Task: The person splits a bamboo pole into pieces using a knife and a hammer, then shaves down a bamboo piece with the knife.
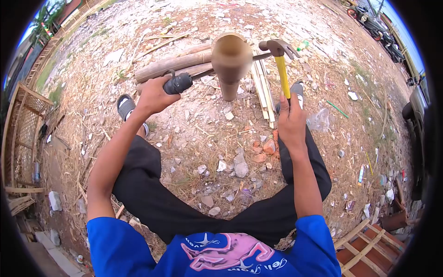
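Note:
My left hand (156, 96) is closed round the black handle (178, 84) of a machete. Its dark blade (262, 56) reaches right to an upright hollow bamboo pole (229, 55) and shows again past the far side. A blur over the pole hides how blade and bamboo meet. In my right hand (292, 121) is a claw hammer (282, 69) with a yellow handle, held upright. The hammer's head is close to the blade's tip; whether they touch I cannot tell.
Bamboo poles (173, 64) lie behind the upright one, and split strips (264, 92) lie to its right. Broken bricks (269, 147) and stones (240, 166) litter the ground between my legs. A wooden lattice (23, 124) stands at left; motorbikes (378, 30) are parked at far right.

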Available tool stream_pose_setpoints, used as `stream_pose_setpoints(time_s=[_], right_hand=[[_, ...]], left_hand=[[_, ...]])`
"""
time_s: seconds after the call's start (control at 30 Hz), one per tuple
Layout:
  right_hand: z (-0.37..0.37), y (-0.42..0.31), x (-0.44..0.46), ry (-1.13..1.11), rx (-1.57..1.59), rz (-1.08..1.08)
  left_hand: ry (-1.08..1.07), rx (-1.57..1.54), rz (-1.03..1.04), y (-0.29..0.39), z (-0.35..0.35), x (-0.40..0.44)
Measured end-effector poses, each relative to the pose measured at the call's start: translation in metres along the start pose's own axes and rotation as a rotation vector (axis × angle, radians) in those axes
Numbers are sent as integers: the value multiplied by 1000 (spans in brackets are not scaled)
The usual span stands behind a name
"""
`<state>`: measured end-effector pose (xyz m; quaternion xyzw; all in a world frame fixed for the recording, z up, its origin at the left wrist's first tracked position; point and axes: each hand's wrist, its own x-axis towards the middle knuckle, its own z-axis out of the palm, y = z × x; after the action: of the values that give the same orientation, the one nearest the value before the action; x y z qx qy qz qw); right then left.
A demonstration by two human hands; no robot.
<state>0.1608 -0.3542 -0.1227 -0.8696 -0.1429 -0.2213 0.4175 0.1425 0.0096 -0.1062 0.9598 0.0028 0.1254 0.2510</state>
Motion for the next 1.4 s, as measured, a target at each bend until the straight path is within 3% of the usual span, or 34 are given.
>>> stream_pose_setpoints(time_s=[0.1,0.2,0.23,0.27,0.4,0.47,0.5,0.57,0.63,0.7,0.8,0.9,1.03,1.13,1.27,1.33,1.37,1.4], right_hand=[[3,13,-8,-149,-114,93],[-8,17,-7,-15,-142,-33],[-23,-3,-3,-51,-24,117],[-32,-20,1,48,145,161],[-72,-70,18,268,641,-12],[-49,-46,13,390,741,-102],[-19,-8,4,140,224,-13],[8,59,-23,-141,-246,65],[9,61,-7,-110,-142,48],[-5,47,-34,-70,-53,169],[-17,22,-2,-78,-13,218],[-4,7,6,-23,33,66],[10,17,7,-177,-224,80],[-28,-19,32,-38,-7,102],[-83,-83,59,184,581,-183],[-51,-62,46,329,683,-292],[-18,-32,36,351,580,-263],[10,6,28,150,153,-96]], left_hand=[[-23,32,34,16,4,0],[-37,28,19,15,4,2],[-37,8,15,13,5,2],[-39,-12,12,9,5,2],[-40,15,6,10,5,-3],[-27,-6,10,7,6,-6],[-43,-15,12,8,4,-4],[-67,-68,-81,11,7,-2],[43,-62,-12,-8,9,4],[-11,-16,-25,-18,9,2],[-25,-106,-46,-3,11,-5],[-7,-27,-20,-7,16,-4],[-27,-62,-7,1,12,-2],[12,-40,65,-5,14,-5],[-3,-27,6,-5,18,-3],[11,-11,-16,-5,17,-4],[14,-7,-22,-7,18,-4],[-16,8,12,-6,20,-9]])
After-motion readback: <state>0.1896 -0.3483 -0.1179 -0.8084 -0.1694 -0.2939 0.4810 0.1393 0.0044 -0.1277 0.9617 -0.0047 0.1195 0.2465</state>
